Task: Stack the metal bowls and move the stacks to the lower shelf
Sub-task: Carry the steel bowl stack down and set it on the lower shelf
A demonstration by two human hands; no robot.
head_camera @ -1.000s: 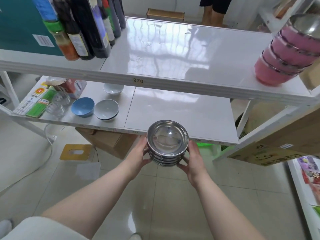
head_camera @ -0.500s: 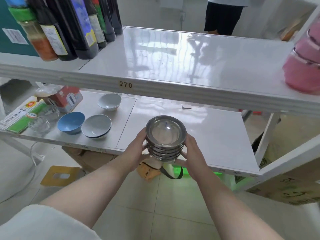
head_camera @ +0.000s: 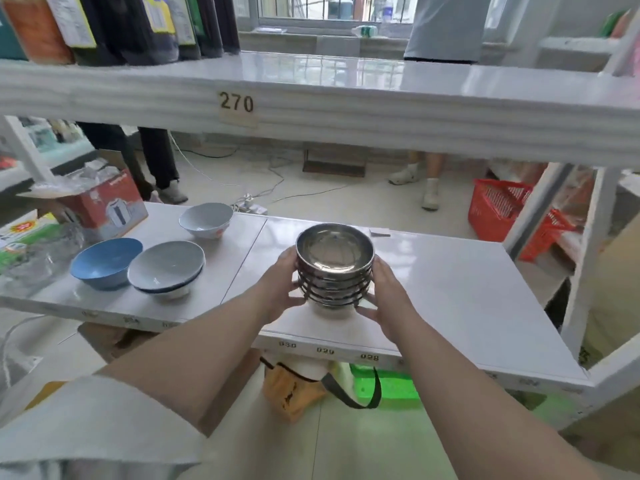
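Note:
A stack of several shiny metal bowls [head_camera: 334, 268] stands upright over the middle of the white lower shelf [head_camera: 460, 289], near its front edge. My left hand [head_camera: 281, 285] presses the stack's left side and my right hand [head_camera: 387, 296] cups its right side. Whether the stack's base touches the shelf I cannot tell; a pale reflection lies right under it. The upper shelf [head_camera: 346, 105], marked 270, runs across the view above.
On the lower shelf's left part sit a blue bowl [head_camera: 105, 262], a grey-blue bowl [head_camera: 167, 268], a pale bowl [head_camera: 206, 220], a red box [head_camera: 104, 202] and clear glassware [head_camera: 38, 258]. Dark bottles [head_camera: 138, 26] stand on the upper shelf. Two people's legs and a red basket [head_camera: 498, 207] lie beyond.
Both hands have carried the stack forward from in front of the shelf edge to over the lower shelf. My head has dropped, so the view now looks under the upper shelf.

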